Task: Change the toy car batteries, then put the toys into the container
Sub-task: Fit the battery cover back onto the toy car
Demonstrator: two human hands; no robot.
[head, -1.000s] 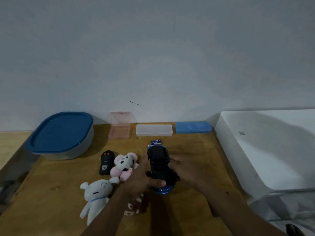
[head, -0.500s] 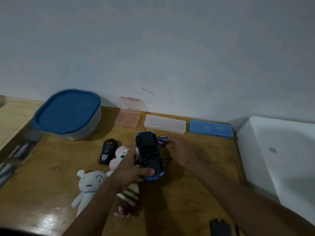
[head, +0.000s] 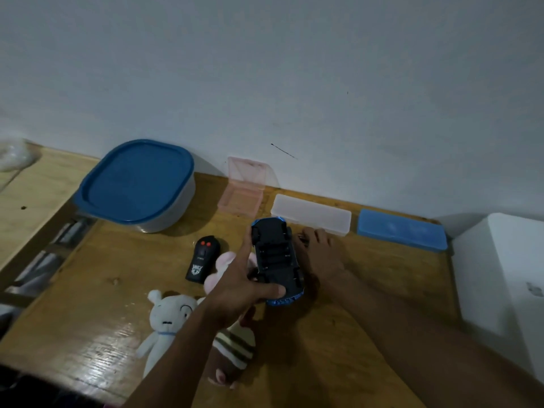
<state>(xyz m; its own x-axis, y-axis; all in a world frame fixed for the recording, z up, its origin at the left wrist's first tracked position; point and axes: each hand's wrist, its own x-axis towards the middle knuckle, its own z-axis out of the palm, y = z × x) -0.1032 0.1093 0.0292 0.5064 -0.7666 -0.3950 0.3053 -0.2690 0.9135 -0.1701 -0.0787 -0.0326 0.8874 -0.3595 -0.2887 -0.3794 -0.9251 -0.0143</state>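
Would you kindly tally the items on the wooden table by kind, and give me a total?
Plush toys: 3 (white, pink, striped)
Toy car: 1, upside down, held by the left hand
Remote control: 1
Small plastic cases: 3 (pink, clear, blue)
Lidded container: 1
Total: 9

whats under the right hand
The right hand lies flat on the table beside the upturned car. Something small and metallic peeks out at its fingertips, possibly batteries; the palm covers the rest.
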